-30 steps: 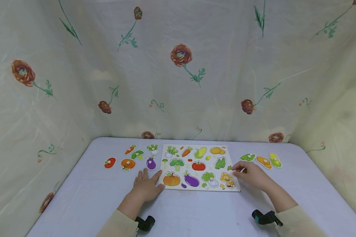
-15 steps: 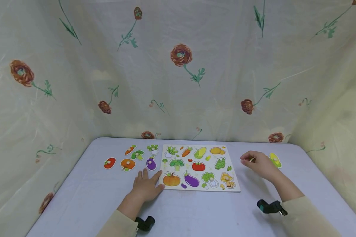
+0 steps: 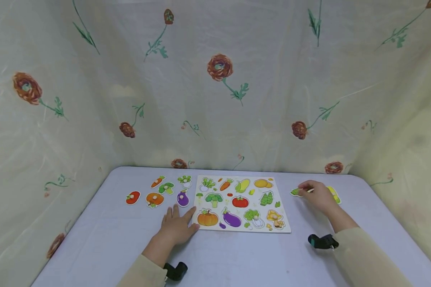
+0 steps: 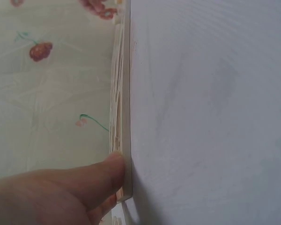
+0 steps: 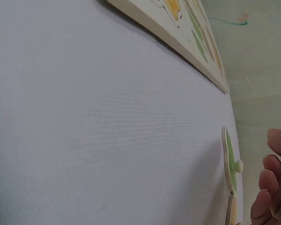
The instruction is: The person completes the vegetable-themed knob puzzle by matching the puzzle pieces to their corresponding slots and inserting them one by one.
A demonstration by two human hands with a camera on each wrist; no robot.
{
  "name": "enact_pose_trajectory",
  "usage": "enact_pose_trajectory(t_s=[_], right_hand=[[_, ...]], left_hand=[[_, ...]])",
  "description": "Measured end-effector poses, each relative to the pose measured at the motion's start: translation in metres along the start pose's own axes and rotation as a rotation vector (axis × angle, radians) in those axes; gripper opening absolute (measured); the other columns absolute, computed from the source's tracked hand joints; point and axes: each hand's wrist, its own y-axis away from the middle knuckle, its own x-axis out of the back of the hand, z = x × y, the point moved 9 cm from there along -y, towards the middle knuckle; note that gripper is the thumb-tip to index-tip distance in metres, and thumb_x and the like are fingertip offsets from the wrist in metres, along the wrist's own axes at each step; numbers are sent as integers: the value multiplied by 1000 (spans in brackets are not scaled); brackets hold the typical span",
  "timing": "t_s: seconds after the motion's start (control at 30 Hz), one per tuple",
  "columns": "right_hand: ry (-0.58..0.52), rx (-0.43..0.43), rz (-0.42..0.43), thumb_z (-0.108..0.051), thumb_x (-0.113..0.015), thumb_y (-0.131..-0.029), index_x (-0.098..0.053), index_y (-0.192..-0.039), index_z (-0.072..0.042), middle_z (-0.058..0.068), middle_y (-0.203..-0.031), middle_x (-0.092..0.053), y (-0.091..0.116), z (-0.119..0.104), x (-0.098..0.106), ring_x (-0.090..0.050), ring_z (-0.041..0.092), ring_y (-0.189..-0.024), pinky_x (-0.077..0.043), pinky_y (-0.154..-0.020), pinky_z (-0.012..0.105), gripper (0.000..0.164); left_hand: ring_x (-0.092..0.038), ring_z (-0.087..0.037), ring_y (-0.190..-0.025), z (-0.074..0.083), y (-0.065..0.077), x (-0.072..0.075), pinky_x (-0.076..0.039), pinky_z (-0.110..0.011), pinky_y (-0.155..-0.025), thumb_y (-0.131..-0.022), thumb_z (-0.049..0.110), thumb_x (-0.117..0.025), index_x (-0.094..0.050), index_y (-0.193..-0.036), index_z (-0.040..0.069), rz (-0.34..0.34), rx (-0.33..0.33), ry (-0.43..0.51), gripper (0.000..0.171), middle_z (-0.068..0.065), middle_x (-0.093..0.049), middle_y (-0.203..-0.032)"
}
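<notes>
My left hand (image 3: 176, 227) rests at the near left corner of a white vegetable peg puzzle board (image 3: 287, 229), fingers spread. Its thumb touches the board's edge (image 4: 125, 93) in the left wrist view. My right hand (image 3: 317, 198) hovers right of the board, over a green vegetable piece (image 3: 295, 192). In the right wrist view the loosely bent fingers (image 5: 271, 183) stand apart from that piece's knob (image 5: 239, 166), with nothing between them. A yellow corn piece (image 3: 335, 195) shows partly behind the hand. The yellow-orange piece (image 5: 231, 211) is mostly hidden in the head view.
Left of the board lie several knobbed pieces, among them a tomato (image 3: 133, 197), pumpkin (image 3: 155, 199), carrot (image 3: 158, 181), broccoli (image 3: 166, 187) and eggplant (image 3: 182, 198). The cabbage piece (image 3: 252, 215) and mushroom piece (image 3: 275, 217) sit in the board. A flowered curtain hangs behind the table.
My right hand has moved from the board's right edge out to the loose pieces on the right, lately shifting slightly. My left hand has stayed at the board's corner.
</notes>
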Motion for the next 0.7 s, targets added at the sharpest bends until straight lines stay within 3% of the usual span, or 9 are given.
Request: enact_pose_trajectory(t_s=[0.4, 0.7], right_hand=[[-29, -174, 8, -18, -59, -99, -60, -119, 6, 22, -109, -58, -18, 34, -12, -54, 31, -93, -45, -72, 36, 31], [-4, -219, 23, -16, -61, -97, -61, -116, 6, 20, -101, -59, -21, 44, -20, -54, 30, -89, -44, -72, 37, 29]], left_hand=[[-8, -55, -146, 0, 2, 2, -14, -66, -116, -96, 42, -63, -45, -152, 21, -5, 0, -5, 62, -35, -16, -159], [-7, -55, -146, 0, 1, 3, -14, -65, -116, -96, 42, -63, -45, -152, 21, -7, 1, -10, 63, -34, -16, -159]])
